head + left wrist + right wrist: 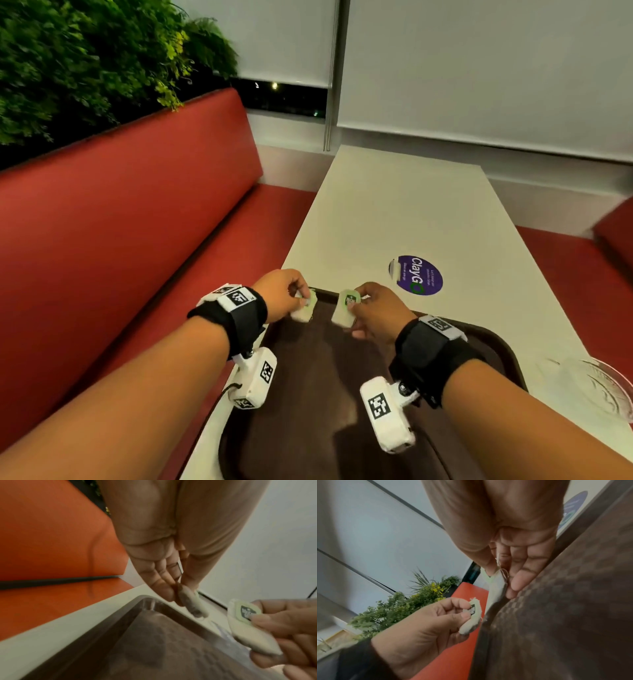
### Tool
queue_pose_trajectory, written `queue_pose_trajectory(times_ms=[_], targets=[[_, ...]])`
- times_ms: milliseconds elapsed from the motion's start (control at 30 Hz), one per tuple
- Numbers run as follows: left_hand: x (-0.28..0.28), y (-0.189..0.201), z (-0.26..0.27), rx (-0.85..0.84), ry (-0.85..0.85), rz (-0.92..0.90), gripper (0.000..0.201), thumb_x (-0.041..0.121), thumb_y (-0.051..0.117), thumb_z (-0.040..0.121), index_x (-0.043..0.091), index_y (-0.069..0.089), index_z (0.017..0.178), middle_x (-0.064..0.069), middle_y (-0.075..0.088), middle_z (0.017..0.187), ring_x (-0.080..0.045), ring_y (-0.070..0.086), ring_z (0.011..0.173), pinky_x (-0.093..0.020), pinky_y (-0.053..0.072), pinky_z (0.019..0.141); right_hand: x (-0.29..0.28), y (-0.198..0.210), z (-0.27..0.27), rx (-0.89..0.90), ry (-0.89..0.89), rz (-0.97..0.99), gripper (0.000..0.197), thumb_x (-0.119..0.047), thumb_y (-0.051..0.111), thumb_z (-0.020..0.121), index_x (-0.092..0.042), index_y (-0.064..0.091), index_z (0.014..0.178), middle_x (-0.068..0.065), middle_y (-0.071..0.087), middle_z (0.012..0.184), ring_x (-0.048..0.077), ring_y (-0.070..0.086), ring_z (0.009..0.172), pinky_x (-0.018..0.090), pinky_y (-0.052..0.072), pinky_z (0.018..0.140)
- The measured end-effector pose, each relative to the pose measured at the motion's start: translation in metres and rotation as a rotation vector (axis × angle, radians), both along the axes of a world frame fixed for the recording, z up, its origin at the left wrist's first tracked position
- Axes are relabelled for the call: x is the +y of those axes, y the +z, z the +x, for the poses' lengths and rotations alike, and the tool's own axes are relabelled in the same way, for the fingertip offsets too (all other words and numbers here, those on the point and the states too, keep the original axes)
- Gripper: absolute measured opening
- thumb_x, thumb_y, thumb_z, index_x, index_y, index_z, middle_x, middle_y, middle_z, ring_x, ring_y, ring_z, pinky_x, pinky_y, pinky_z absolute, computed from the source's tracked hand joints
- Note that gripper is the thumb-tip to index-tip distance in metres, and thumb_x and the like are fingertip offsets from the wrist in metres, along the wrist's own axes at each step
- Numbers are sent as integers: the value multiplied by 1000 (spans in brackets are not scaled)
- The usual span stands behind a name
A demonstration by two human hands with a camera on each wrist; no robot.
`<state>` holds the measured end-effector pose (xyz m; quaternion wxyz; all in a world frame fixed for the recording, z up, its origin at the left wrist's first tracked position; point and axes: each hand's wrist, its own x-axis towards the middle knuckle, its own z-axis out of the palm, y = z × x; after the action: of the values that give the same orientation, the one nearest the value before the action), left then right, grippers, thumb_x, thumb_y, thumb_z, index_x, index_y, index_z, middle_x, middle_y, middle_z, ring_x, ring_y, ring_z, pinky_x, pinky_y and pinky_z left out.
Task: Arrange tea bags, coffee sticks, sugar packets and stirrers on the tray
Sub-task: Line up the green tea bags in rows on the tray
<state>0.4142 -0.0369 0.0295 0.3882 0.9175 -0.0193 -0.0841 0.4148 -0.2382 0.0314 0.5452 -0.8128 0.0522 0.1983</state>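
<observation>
A dark brown tray lies on the white table in front of me. My left hand pinches a white tea bag with a green tag over the tray's far left corner. In the left wrist view that tea bag hangs from my fingertips above the tray's rim. My right hand pinches a second tea bag by its green tag, just right of the first. In the right wrist view this bag hangs beside the tray's edge, with the left hand's bag below it.
A purple round sticker marks the white table beyond the tray. A clear glass dish sits at the right edge. A red bench runs along the left, with green plants behind it.
</observation>
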Motion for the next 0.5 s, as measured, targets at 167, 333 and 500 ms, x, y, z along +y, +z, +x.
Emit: queue_pose_trajectory(times_ms=[167,333,500], targets=[[-8,-22,23,60,21,174,22,-1,65,81,19,65,87,5,53,73,-9,49,61,-25,49,62,3,-26,10,16,43,-88,23,-5,61,90,-10,56,112,15,63,112,24,68,80,23,54,53],[-11,-32,26,34,62,236,23,3,69,78,23,61,87,5,55,76,-15,54,72,-23,43,58,14,-38,15,-25,-13,-49,12,-3,67,86,-8,59,93,19,66,102,31,71,82,32,59,66],[-13,-33,24,2,33,337,22,7,64,80,27,60,87,3,62,90,-20,61,87,-24,44,69,28,-44,22,-36,-110,-34,17,-6,69,84,-11,56,76,17,67,79,26,66,61,40,60,66]])
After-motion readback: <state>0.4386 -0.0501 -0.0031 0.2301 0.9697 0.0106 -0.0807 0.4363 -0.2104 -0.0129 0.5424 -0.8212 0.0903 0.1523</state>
